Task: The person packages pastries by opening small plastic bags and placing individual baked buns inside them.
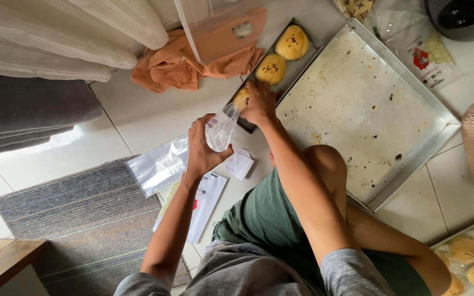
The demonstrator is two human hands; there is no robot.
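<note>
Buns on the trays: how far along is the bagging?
Done: the large tray is bare but for crumbs, and bagged buns lie at lower right. In hand: the left hand holds a clear bag open while the right hand grips a bun. Left: two buns on the narrow tray.

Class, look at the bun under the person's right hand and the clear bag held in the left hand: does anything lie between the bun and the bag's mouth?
Nothing visible does. The right hand grips the bun at the narrow tray's near end, and the clear bag in the left hand reaches right up beside it.
</note>
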